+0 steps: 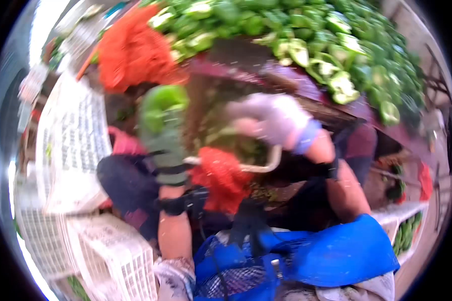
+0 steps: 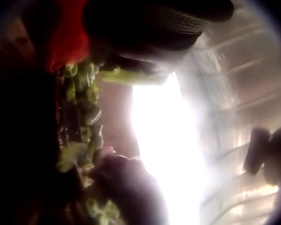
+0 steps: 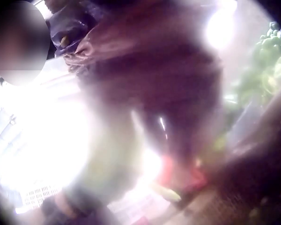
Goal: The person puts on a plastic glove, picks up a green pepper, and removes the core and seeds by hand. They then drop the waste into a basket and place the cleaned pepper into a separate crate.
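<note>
A green pepper (image 1: 161, 108) is being gripped by the gloved left hand (image 1: 163, 135); the right hand (image 1: 273, 120)'s fingers are blurred, so their state cannot be told. Two orange mesh bags (image 1: 221, 178) and a heap of peppers (image 1: 311, 40) are lying nearby.

Produce stall, blurred by motion and washed with glare.

Ahead of you a big heap of green peppers (image 1: 336, 45) covers the top of a dark maroon stand (image 1: 286, 83), filling the upper right of your head view. To your left, white slatted plastic crates (image 1: 110, 256) are stacked low, and sheets of newspaper (image 1: 73, 145) lie draped over the ones above them. A bundle of red netting (image 1: 130, 50) sits at the upper left beside the heap. More green produce (image 1: 404, 233) shows in a white crate at the lower right. Your wrist views are blown out by strong white light (image 2: 166, 154), with pale ribbed roofing (image 2: 239, 56) overhead.
</note>
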`<state>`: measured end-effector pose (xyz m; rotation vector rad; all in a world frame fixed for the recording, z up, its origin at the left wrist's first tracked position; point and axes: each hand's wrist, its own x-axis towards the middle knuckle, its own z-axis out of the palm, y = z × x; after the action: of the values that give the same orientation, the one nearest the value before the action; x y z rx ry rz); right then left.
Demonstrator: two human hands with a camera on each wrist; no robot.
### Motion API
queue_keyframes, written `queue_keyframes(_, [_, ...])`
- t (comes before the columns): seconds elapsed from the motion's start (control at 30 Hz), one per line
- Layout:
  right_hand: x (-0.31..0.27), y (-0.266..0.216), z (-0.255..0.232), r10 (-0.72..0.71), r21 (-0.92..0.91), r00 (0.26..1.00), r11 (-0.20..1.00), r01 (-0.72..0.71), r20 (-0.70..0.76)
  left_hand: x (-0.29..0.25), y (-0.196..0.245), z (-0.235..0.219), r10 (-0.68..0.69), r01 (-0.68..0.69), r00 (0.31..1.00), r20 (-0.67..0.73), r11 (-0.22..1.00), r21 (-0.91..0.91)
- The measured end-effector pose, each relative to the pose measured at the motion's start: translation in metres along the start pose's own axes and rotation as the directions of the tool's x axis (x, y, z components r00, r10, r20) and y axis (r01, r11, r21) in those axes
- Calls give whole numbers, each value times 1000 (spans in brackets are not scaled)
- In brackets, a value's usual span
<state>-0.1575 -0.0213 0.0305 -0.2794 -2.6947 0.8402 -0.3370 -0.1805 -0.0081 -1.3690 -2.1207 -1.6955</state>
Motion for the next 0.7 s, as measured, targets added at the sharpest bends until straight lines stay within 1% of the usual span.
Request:
queue_keyframes(0.03, [-3,-2,20,-60,16,972,998,65,-225,-10,-16,6,-103,116,991,79,977,-177])
queue_keyframes(0.07, [2,-21,23,-6,-163,979,986,-28,-204,-20,-34,15,-183,240,964,193,911,-336])
queue_keyframes(0.1, [8,-28,45,33,-295,964,949,-113,-264,-30,-48,24,-245,373,916,317,811,-451])
queue_keyframes(0.13, [3,-33,53,-108,-321,957,947,17,-268,-39,-52,31,-294,502,852,433,694,-517])
queue_keyframes(0.17, [-1,-41,55,12,-317,989,947,-58,-145,-35,-15,26,-186,338,894,408,877,-341])
queue_keyframes(0.2, [1,-34,48,90,-155,996,984,-88,4,-30,22,21,-74,136,923,377,981,-141])
queue_keyframes(0.23, [0,-26,34,61,-137,998,989,-58,12,-26,33,11,-6,21,932,362,999,-36])
queue_keyframes(0.27, [-3,-15,15,25,-118,999,993,-22,24,-17,33,-8,18,-24,948,318,1000,15])
queue_keyframes(0.3, [-8,0,1,84,-272,995,957,-96,-57,-5,27,-35,14,-30,974,227,997,65])
queue_keyframes(0.33, [-15,18,-14,101,-347,970,921,-175,-222,11,17,-68,17,-32,992,123,992,126])
queue_keyframes(0.37, [-23,36,-34,211,-350,917,877,-330,-337,28,4,-106,32,-33,999,6,978,207])
queue_keyframes(0.4, [-25,52,-53,308,-487,908,769,-414,-285,48,-11,-149,69,-33,992,-105,951,308])
queue_keyframes(0.43, [-40,58,-69,374,-471,794,654,-592,-480,67,-24,-194,121,-24,973,-194,899,437])
queue_keyframes(0.47, [-53,71,-81,425,-458,731,581,-672,-533,84,-35,-237,180,4,949,-257,812,583])
queue_keyframes(0.5, [-59,84,-85,519,-453,637,448,-771,-570,98,-42,-274,231,52,929,-288,691,721])
queue_keyframes(0.53, [-66,92,-89,612,-413,582,411,-813,-536,110,-47,-302,268,98,918,-294,563,821])
queue_keyframes(0.57, [-72,101,-82,628,-400,551,381,-834,-549,118,-53,-317,285,142,912,-295,455,879])
queue_keyframes(0.6, [-75,107,-75,642,-391,522,350,-851,-561,120,-57,-313,283,130,920,-270,432,893])
queue_keyframes(0.63, [-77,114,-72,651,-361,502,350,-864,-570,118,-66,-303,274,84,932,-236,469,879])
queue_keyframes(0.67, [-76,115,-71,659,-333,483,351,-875,-577,113,-75,-272,236,1,955,-183,609,793])
queue_keyframes(0.7, [-74,116,-72,664,-308,470,355,-883,-582,104,-102,-232,128,-57,986,-109,864,500])
